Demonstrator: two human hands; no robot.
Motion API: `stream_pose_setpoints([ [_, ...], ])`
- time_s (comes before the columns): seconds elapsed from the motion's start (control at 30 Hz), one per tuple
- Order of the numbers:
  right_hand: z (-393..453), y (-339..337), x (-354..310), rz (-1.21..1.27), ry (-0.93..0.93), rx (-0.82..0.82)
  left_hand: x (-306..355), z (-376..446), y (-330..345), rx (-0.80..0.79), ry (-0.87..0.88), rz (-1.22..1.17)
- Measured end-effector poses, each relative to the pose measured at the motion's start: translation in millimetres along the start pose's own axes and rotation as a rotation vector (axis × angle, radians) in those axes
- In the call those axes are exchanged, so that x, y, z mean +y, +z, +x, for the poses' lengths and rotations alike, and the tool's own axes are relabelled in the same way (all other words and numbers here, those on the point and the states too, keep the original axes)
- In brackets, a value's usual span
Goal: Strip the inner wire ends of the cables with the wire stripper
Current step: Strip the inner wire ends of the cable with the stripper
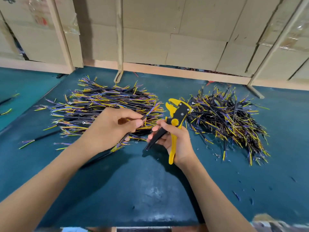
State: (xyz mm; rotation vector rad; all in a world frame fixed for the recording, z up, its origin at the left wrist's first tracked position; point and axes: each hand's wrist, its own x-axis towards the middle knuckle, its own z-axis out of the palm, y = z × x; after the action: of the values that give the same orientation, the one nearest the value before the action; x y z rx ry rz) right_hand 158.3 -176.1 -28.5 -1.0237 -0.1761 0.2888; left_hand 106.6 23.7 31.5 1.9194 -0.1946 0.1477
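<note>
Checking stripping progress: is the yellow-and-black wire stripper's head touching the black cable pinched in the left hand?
Apart. The head view shows teal mat between the wire stripper head and the cable tip.

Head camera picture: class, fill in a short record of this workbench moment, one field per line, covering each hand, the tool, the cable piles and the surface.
left hand: left hand pinches one black cable near its end, coloured inner wires fanning out past the fingertips
right hand: right hand grips the handles of the wire stripper
tool head: points up and away, not yet on the wires
left pile: cables lying roughly parallel
right pile: cables lying jumbled
surface: dark green mat
</note>
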Motion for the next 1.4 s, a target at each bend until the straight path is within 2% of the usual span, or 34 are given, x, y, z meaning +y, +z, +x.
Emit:
stream_pose_setpoints([
  [0.07, -2.9, -1.0, -2.9, 0.051, 0.027, -0.040, -7.6, -1.2, 14.9, -0.089, -0.213, -0.399],
  [0.1, -3.9, -1.9, -4.2, 0.061, 0.035, -0.053, -13.7, -2.0, 21.6, -0.097, -0.267, -0.504],
  [0.27, -1.2, -4.7, -6.1, 0.005, 0.031, -0.002, -38.2, -2.4, 44.8, -0.088, -0.289, -0.683],
  [0.47, 4.0, -6.6, -6.0, -0.052, 0.090, -0.014, -45.1, -2.2, 48.9, -0.101, -0.230, -0.623],
  [0.73, 4.1, -8.7, -1.6, -0.167, 0.037, -0.041, -46.4, -3.4, 51.4, -0.130, -0.188, -0.572],
  [0.97, 7.1, -6.5, 1.5, -0.180, -0.003, -0.005, -44.5, 8.3, 67.4, 0.069, -0.127, -0.515],
  [1.13, 10.3, -10.7, 4.2, -0.138, -0.090, 0.092, -48.6, 20.3, 73.1, 0.081, -0.034, -0.402],
  [1.4, 9.1, -12.8, 3.1, -0.123, -0.086, 0.062, -48.4, 17.1, 72.5, 0.090, -0.006, -0.370],
])
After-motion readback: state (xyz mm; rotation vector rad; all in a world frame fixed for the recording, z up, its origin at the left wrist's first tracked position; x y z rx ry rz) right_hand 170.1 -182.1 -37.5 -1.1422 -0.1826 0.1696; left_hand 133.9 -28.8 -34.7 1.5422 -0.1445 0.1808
